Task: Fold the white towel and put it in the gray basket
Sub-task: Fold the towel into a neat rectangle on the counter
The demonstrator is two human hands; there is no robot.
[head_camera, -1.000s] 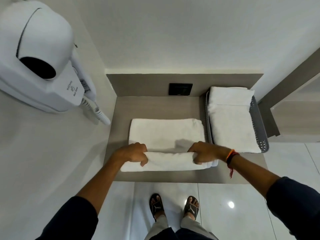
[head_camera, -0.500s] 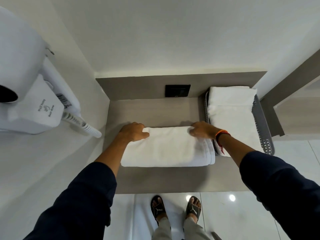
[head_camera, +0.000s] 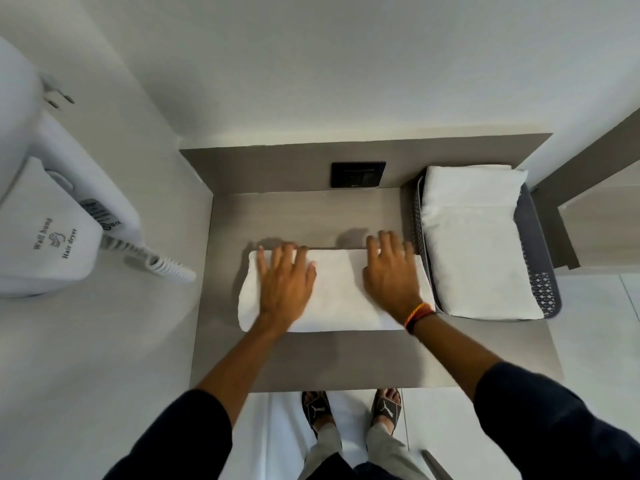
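Observation:
A white towel point(head_camera: 337, 292) lies folded into a flat rectangle on the grey-brown counter point(head_camera: 311, 358). My left hand point(head_camera: 285, 280) rests palm down on the towel's left part, fingers spread. My right hand point(head_camera: 393, 271) lies palm down on its right part, fingers apart and reaching just past the far edge. Neither hand grips anything. To the right of the towel stands the gray basket point(head_camera: 538, 258), with folded white towels point(head_camera: 474, 244) filling it.
A white wall-hung hair dryer point(head_camera: 52, 216) with a coiled cord point(head_camera: 152, 259) juts out on the left wall. A black socket plate point(head_camera: 357, 174) sits on the back panel. A wooden ledge point(head_camera: 602, 216) runs at right. My sandalled feet point(head_camera: 351, 408) stand below the counter edge.
Both hands carried the towel's near edge over to the far edge, folding it in half. They have let go and now lie flat and open on top.

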